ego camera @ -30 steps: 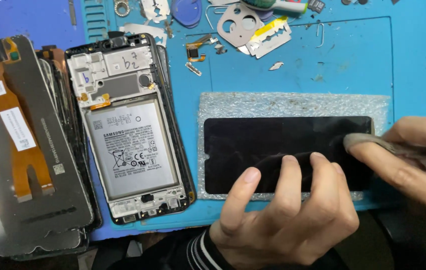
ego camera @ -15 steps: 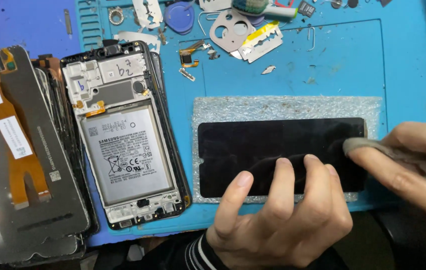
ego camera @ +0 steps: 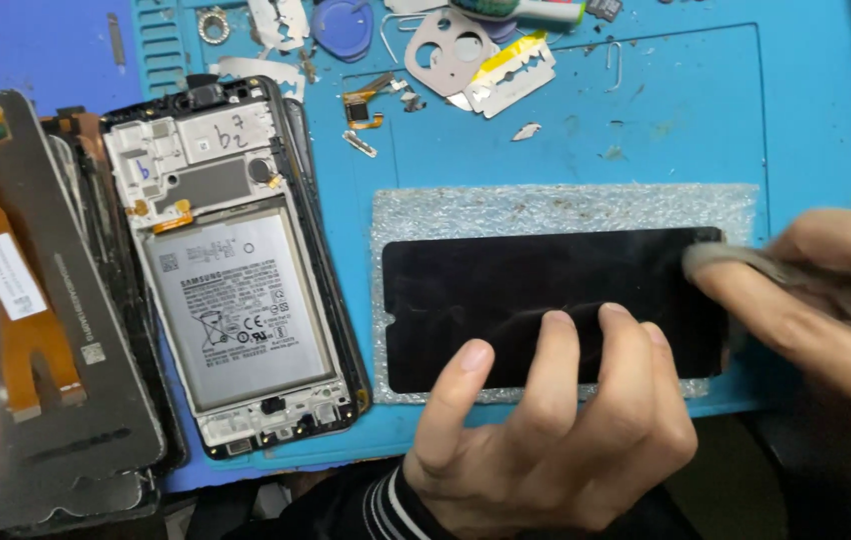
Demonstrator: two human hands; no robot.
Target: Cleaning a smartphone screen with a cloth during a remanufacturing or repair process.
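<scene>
Your left hand (ego camera: 546, 430) is lying open, fingers spread, pressing down the black screen glass (ego camera: 546, 300), which is resting on a bubble-wrap sheet (ego camera: 566, 210). Your right hand (ego camera: 816, 290) is pinching a grey cloth (ego camera: 736, 262) against the glass's right end.

- A black phone screen panel (ego camera: 546, 300), glossy and dark, is laid flat and lengthwise on a grey sheet of bubble wrap (ego camera: 566, 208), right of centre on the near part of the mat
- A small grey cloth (ego camera: 721, 262), bunched, is pressed on the panel's far right corner
</scene>
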